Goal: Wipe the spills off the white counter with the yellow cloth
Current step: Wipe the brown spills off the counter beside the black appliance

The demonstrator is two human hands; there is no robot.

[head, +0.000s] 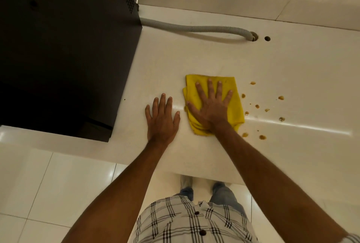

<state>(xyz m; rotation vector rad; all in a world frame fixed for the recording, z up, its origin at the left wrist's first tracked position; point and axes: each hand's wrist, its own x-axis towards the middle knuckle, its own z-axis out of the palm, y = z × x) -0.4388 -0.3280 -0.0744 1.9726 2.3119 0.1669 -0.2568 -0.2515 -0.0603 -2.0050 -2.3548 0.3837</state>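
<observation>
Our checked shirt [194, 221] hangs nearest; beyond it the white counter [292, 67]; our right hand [211, 104] presses the yellow cloth [236, 104] flat, fingers spread; our left hand [161, 118] lies open just beside; brown spills [262, 137] dot the right.

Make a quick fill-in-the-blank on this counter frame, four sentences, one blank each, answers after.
1. The right hand presses flat on the ______ cloth.
2. The brown spills lie to the ______ of the cloth.
3. The left hand rests flat on the bare ______, touching no cloth.
4. The grey hose runs from behind the ______ box to a hole in the counter.

Missing words: yellow; right; counter; black
</observation>
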